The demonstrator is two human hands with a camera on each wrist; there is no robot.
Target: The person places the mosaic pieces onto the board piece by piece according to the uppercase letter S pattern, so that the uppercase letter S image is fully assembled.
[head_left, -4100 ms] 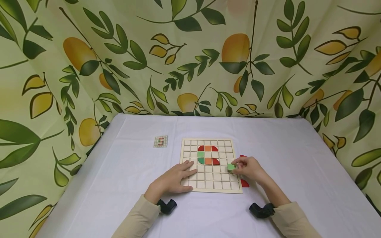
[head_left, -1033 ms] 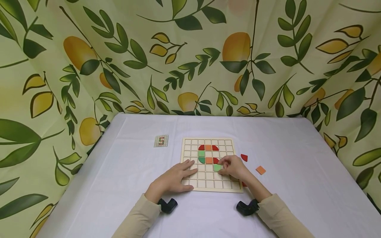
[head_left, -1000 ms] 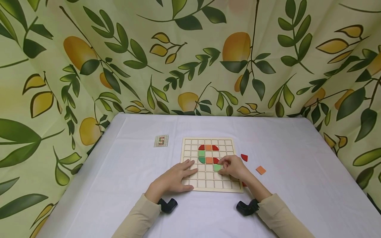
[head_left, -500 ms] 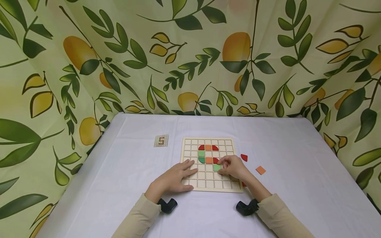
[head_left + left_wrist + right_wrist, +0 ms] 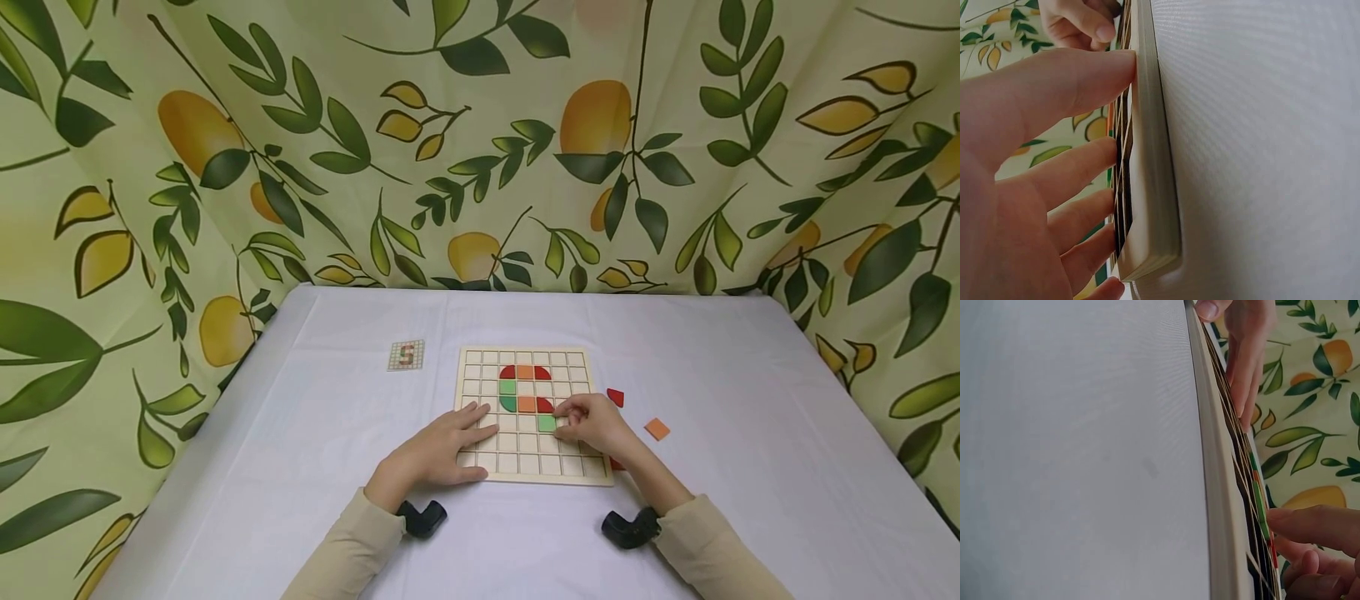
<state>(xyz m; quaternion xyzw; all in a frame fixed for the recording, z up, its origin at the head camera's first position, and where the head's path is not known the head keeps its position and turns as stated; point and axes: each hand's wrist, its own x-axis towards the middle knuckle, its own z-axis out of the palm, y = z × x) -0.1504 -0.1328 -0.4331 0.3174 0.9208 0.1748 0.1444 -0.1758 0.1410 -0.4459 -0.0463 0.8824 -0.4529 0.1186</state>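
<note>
A wooden grid board [image 5: 540, 479] lies flat on the white cloth. My left hand [image 5: 438, 446] rests on its left side, fingers spread. A light green square tile [image 5: 547, 423] sits in a cell below a red quarter-round tile [image 5: 544, 406]. At the tile's right edge is my right hand [image 5: 596, 421], thumb and index finger bent and a little apart; the right wrist view shows a fingertip [image 5: 1279, 519] at the green tile [image 5: 1261, 509]. Above lie orange tiles [image 5: 527, 405], a dark green quarter-round tile [image 5: 509, 404], another light green tile [image 5: 507, 387] and more red ones.
To the right of the board lie a loose red tile [image 5: 616, 397] and an orange square tile [image 5: 657, 429]. Another red piece [image 5: 617, 464] is partly hidden by the right forearm. A small card [image 5: 406, 356] with a gridded S pattern lies at the back left.
My right hand has carried the light green tile from the board's right edge into its cell, then drawn slightly right off it in the last half second. The left hand stays put.
</note>
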